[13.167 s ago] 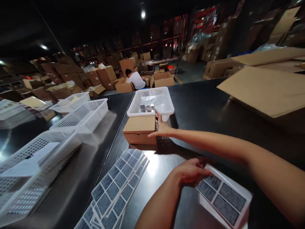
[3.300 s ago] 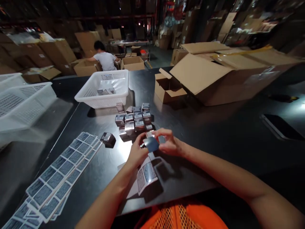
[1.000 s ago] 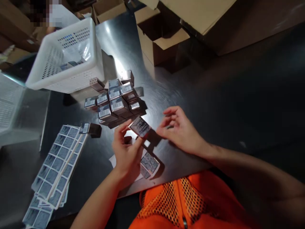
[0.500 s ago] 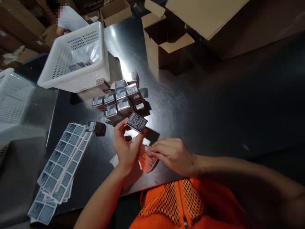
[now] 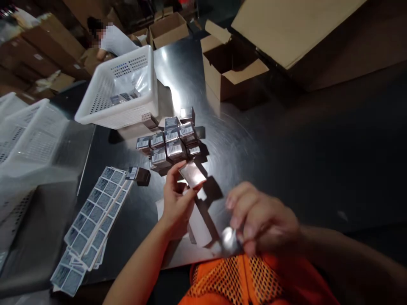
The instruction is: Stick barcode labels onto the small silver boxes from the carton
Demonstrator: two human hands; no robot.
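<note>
My left hand (image 5: 179,203) grips a small box (image 5: 193,174) between thumb and fingers, its shiny face turned up. Under and beside that hand lies a pale strip (image 5: 199,226) on the metal table. My right hand (image 5: 262,220), smeared by motion, is closed near the table's front edge. At its fingertips is a small shiny silvery piece (image 5: 229,239), too blurred to name. Just beyond my left hand stands a cluster of small dark boxes (image 5: 174,148) with barcode labels. To the left, sheets of grey square stickers (image 5: 95,212) overlap, with a single box (image 5: 139,175) at their top end.
A white perforated basket (image 5: 127,114) holding small boxes and clear plastic stands behind the cluster. More white baskets (image 5: 34,135) are at far left. An open carton (image 5: 213,78) and a larger carton (image 5: 305,29) stand at the back. Another person (image 5: 116,40) is behind the basket.
The box in my left hand has turned from its dark printed face to a shiny one. My right hand has moved right, away from the left hand and the orange-tinted sheet.
</note>
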